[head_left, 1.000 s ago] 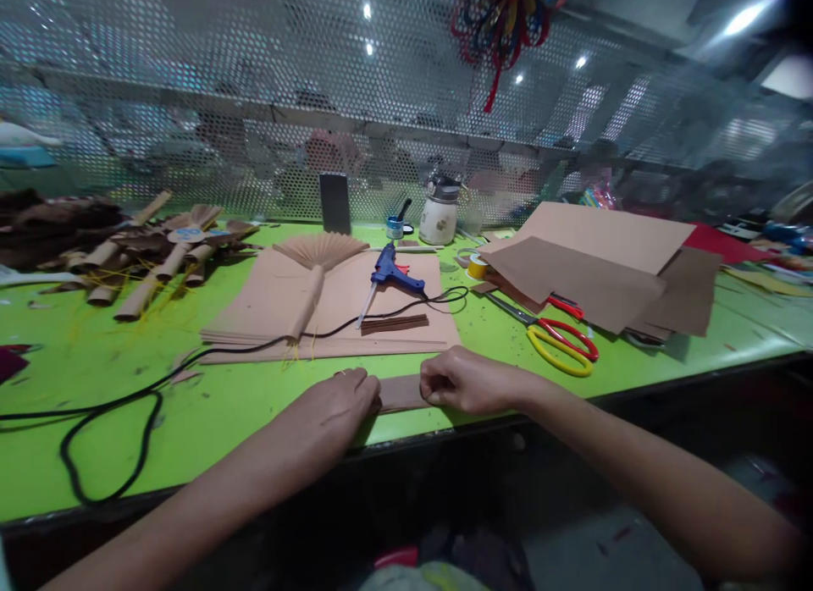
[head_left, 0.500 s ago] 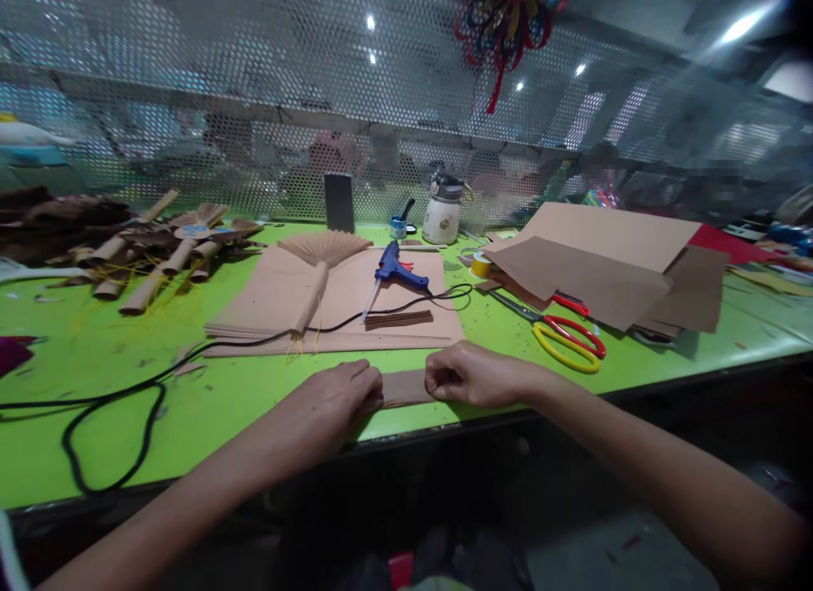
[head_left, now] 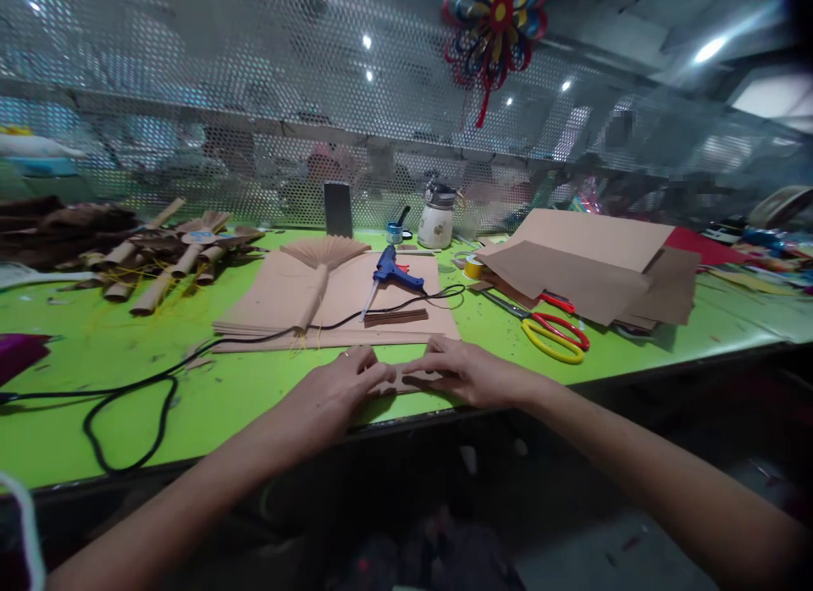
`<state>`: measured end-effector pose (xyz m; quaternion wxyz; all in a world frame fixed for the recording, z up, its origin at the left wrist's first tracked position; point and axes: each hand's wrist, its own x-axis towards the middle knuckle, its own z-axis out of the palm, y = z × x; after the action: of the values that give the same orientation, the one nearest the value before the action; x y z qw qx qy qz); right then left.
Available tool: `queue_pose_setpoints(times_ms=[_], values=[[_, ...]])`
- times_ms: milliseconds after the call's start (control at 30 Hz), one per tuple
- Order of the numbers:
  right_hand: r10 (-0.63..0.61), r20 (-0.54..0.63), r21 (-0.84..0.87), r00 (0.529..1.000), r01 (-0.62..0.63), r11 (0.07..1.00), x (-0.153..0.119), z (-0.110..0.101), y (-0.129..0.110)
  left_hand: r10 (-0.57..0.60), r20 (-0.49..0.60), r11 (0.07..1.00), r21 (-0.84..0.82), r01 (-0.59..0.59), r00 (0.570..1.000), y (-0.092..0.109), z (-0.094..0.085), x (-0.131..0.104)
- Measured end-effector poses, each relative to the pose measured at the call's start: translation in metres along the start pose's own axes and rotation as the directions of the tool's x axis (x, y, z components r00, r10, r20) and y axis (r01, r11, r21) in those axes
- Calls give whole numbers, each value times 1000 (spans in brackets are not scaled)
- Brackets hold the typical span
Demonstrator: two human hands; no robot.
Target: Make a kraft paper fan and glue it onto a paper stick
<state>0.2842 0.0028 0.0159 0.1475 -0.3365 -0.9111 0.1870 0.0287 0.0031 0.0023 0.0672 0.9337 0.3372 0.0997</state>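
Note:
A small folded strip of brown paper [head_left: 401, 380] lies at the front edge of the green table. My left hand [head_left: 346, 383] grips its left end, fingers bent over it. My right hand [head_left: 467, 372] is closed on its right end, with the index finger reaching along the top. Both hands hide much of the strip. Just beyond them lies a stack of brown sheets [head_left: 254, 310], bearing a blue glue gun [head_left: 399, 271], a pleated paper fan with a rolled handle [head_left: 316, 295] and a narrow folded bundle [head_left: 397, 317].
Scissors with red and yellow handles [head_left: 552, 347] lie right, before loose brown sheets [head_left: 565, 278]. A black cable [head_left: 158, 379] crosses the left side. Rolled paper pieces [head_left: 156, 290] lie back left. A white jar [head_left: 436, 223] stands at the back.
Both hands have moved closer together along the strip, covering more of it. The fingers of my right hand have stretched out leftward. The whole view has shifted slightly.

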Motion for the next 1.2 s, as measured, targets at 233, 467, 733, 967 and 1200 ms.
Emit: queue_pose_setpoints(times_ms=[233,467,733,967,1200], values=[[-163,2,-293,987,157,943,-8,11,-7,191,-7,979,76,-190,982,-2,-3,-1],[-183,7,-361,983,173,916,-14,8,-8,184,-14,979,93,-182,983,2,-8,-3],[-188,-9,-392,982,170,904,-31,12,-5,261,-53,964,75,-257,964,-6,-5,-13],[-181,-20,-289,983,167,942,-40,12,-3,302,-69,953,-3,-303,951,-24,0,-21],[-136,-118,-213,984,108,971,-49,20,3,278,-44,961,8,-278,960,-17,-7,-25]])
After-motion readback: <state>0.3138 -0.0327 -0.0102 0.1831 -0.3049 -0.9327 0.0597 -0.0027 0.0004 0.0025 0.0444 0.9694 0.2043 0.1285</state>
